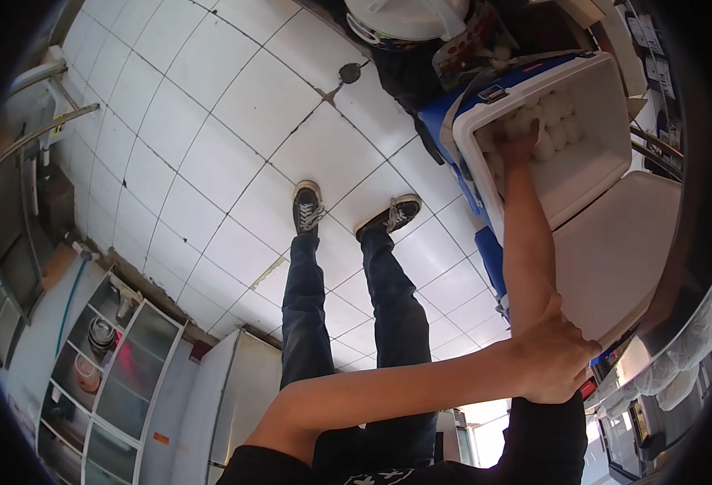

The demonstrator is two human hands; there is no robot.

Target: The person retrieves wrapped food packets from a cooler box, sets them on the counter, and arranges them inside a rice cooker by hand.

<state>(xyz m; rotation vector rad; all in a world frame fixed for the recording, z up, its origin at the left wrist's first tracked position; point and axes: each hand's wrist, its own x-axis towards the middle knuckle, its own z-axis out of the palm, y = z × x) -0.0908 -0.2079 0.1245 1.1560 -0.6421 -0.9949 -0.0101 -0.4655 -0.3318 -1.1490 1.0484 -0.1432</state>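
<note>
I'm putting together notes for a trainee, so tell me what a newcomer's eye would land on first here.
Probably the open blue-and-white cooler at upper right, with the right hand reaching in among pale round things. Next, the left hand at lower right, clasped on the right arm. Then the dark shoes near the centre, on white floor tiles.

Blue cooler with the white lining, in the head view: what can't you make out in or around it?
Head view:
- Right hand's fingertips: down among the round white pieces; grip unclear.
- Those pieces' material: too small, too little detail.
- Blue cooler's floor beneath them: covered by the pieces.
- Left hand's palm: turned away.
- White rounded container: cut off by the top edge.
</note>
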